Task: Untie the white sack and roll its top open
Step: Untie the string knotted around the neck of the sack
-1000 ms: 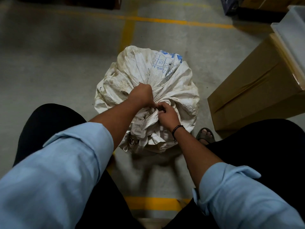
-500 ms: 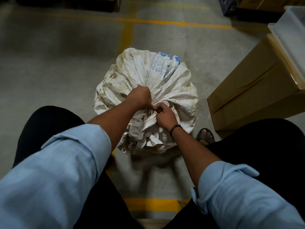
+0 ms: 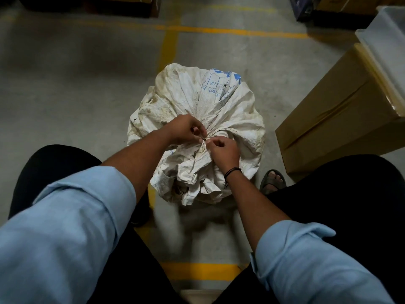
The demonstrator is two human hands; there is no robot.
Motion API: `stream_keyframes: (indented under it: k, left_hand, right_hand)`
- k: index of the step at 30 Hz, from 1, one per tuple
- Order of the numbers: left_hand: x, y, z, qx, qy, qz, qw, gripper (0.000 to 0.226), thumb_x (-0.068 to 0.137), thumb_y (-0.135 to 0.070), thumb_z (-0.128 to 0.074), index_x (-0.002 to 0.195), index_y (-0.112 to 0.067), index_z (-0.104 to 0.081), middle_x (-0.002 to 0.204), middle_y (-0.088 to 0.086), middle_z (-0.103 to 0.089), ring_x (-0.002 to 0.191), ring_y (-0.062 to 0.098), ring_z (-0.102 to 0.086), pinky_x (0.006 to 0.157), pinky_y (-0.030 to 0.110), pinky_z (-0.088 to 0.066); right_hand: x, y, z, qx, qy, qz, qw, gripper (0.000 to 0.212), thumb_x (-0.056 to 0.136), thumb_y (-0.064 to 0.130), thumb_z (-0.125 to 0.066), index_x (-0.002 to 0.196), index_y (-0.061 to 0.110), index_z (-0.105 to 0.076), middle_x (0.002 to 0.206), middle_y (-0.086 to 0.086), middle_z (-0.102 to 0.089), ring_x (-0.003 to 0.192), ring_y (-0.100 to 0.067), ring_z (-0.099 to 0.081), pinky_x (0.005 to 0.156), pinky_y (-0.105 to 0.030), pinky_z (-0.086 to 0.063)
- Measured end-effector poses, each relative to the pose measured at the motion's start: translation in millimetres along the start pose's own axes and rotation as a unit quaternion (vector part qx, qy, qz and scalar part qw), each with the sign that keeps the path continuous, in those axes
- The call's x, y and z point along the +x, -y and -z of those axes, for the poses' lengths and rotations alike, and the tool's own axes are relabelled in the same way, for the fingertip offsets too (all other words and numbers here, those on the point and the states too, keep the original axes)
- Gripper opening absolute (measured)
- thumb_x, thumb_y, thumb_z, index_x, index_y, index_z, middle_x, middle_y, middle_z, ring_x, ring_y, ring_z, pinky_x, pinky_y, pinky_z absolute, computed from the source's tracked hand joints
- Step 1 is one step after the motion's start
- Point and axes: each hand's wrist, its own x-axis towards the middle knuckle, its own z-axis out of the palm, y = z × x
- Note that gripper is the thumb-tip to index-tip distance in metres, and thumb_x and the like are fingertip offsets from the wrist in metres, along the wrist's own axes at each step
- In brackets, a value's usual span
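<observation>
Two hands met at the centre of the frame. The left hand [image 3: 185, 129] and the right hand [image 3: 222, 150] each pinched with fingertips at the tied neck [image 3: 204, 143] of the one white sack [image 3: 192, 102], their fingers nearly touching; the tie itself was too small and dark to make out. One dark band [image 3: 232, 171] circled the right wrist. The sack stood on the concrete floor [image 3: 65, 84] just above centre, stained, with blue print at its upper right partly folded and unreadable, its gathered top crumpled toward the viewer. Two light-blue rolled sleeves [image 3: 72, 227] filled the lower corners. One sandalled foot [image 3: 272, 179] showed right of the sack; the other was hidden. One brown carton [image 3: 341, 119] stood at the right edge, cut off, with one pale container [image 3: 385, 29] atop it, also cut off. Yellow floor lines [image 3: 219, 30] crossed above and below the sack. Dark boxes along the top edge were cropped and indistinct.
</observation>
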Motion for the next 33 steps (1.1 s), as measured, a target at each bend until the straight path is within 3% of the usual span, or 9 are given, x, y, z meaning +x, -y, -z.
stream_keyframes:
  k: [5, 11, 15, 19, 24, 27, 30, 33]
  left_hand:
    - [-0.5, -8.5, 1.3, 0.005, -0.002, 0.0, 1.0, 0.02, 0.076, -0.017, -0.087, 0.094, -0.025, -0.081, 0.075, -0.014, -0.068, 0.061, -0.01, -0.055, 0.062, 0.009, -0.04]
    - [4.8, -26.0, 5.4, 0.022, 0.01, -0.014, 1.0, 0.015, 0.077, -0.022, -0.086, 0.091, -0.021, -0.081, 0.071, -0.016, -0.065, 0.064, -0.005, -0.055, 0.062, 0.014, -0.038]
    - [6.6, -31.4, 10.6, 0.043, 0.015, -0.028, 0.999, 0.016, 0.077, -0.025, -0.085, 0.093, -0.025, -0.081, 0.074, -0.013, -0.066, 0.069, -0.001, -0.056, 0.068, 0.023, -0.042]
    - [6.1, -33.5, 16.2, 0.043, 0.009, -0.037, 0.998, 0.02, 0.077, -0.027, -0.086, 0.096, -0.029, -0.08, 0.087, -0.007, -0.072, 0.074, -0.002, -0.057, 0.072, 0.025, -0.046]
    - [7.7, -31.4, 18.1, 0.02, 0.003, -0.04, 0.999, 0.022, 0.076, -0.03, -0.087, 0.097, -0.03, -0.08, 0.087, -0.007, -0.073, 0.076, -0.001, -0.059, 0.074, 0.027, -0.048]
    - [10.4, -28.7, 15.0, 0.001, 0.015, -0.037, 0.999, 0.021, 0.077, -0.027, -0.087, 0.097, -0.028, -0.081, 0.08, -0.013, -0.069, 0.071, -0.003, -0.058, 0.069, 0.022, -0.044]
    - [13.0, -24.8, 14.7, -0.037, 0.024, -0.03, 0.999, 0.021, 0.077, -0.022, -0.088, 0.097, -0.026, -0.082, 0.075, -0.014, -0.067, 0.06, -0.012, -0.056, 0.06, 0.004, -0.037]
    - [15.2, -22.2, 17.1, -0.082, 0.026, -0.012, 0.996, 0.022, 0.076, -0.02, -0.09, 0.095, -0.025, -0.082, 0.074, -0.012, -0.071, 0.057, -0.013, -0.056, 0.058, 0.002, -0.038]
  right_hand:
    - [3.9, -0.4, -0.5, -0.013, -0.026, -0.002, 1.0, 0.008, 0.085, 0.016, -0.069, 0.081, 0.012, -0.075, 0.082, -0.001, -0.074, 0.079, -0.015, -0.067, 0.069, -0.023, -0.048]
    - [0.7, -8.3, 9.3, 0.126, -0.048, -0.05, 0.99, 0.012, 0.09, 0.009, -0.067, 0.079, 0.014, -0.069, 0.081, 0.0, -0.066, 0.073, -0.008, -0.057, 0.066, -0.014, -0.045]
    - [3.1, -10.7, 13.3, 0.191, -0.022, -0.061, 0.979, 0.021, 0.09, 0.002, -0.065, 0.077, 0.017, -0.069, 0.09, -0.01, -0.068, 0.088, -0.021, -0.061, 0.082, -0.035, -0.05]
    - [4.8, -8.9, 21.1, 0.207, -0.013, -0.04, 0.977, 0.019, 0.088, 0.005, -0.066, 0.075, 0.019, -0.069, 0.09, -0.012, -0.068, 0.088, -0.025, -0.06, 0.086, -0.045, -0.052]
    - [5.2, -7.2, 24.7, 0.245, -0.016, -0.033, 0.969, 0.022, 0.088, 0.005, -0.067, 0.073, 0.021, -0.071, 0.09, -0.011, -0.07, 0.09, -0.026, -0.063, 0.095, -0.054, -0.052]
    - [6.2, -9.3, 23.6, 0.269, -0.009, -0.043, 0.962, 0.019, 0.091, -0.001, -0.063, 0.079, 0.012, -0.07, 0.09, -0.012, -0.07, 0.091, -0.027, -0.063, 0.096, -0.053, -0.052]
    - [6.9, -9.2, 22.7, 0.321, 0.003, -0.083, 0.944, 0.022, 0.095, -0.004, -0.057, 0.081, 0.01, -0.067, 0.087, -0.009, -0.066, 0.088, -0.024, -0.059, 0.091, -0.045, -0.049]
    - [9.4, -12.5, 20.8, 0.373, 0.033, -0.109, 0.921, 0.022, 0.097, -0.004, -0.054, 0.083, 0.008, -0.065, 0.086, -0.01, -0.064, 0.085, -0.021, -0.059, 0.087, -0.039, -0.05]
